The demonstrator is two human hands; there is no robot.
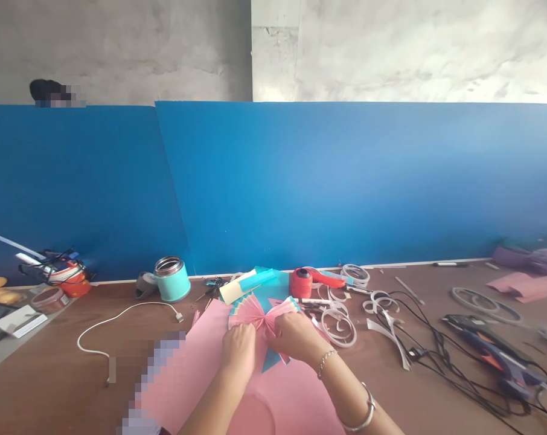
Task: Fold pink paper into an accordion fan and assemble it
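Both my hands are on a pleated pink paper bow (250,311) with blue and cream edges, its folds fanned out from a pinched middle. My left hand (239,350) is closed on the bow's lower left side. My right hand (296,333), with a chain bracelet and a bangle at the wrist, pinches it near the middle on the right; my fingers hide part of the centre. Beneath lies a large pink paper sheet (196,356). A blue paper piece (273,360) sticks out below the bow.
Behind the bow are a cream and blue paper strip (244,287) and a red tape dispenser (302,283). White strip coils (339,326), black cables (441,350) and glue guns (500,356) lie right. A turquoise cup (172,281) and white cable (119,309) are left. A blue partition (323,181) stands behind.
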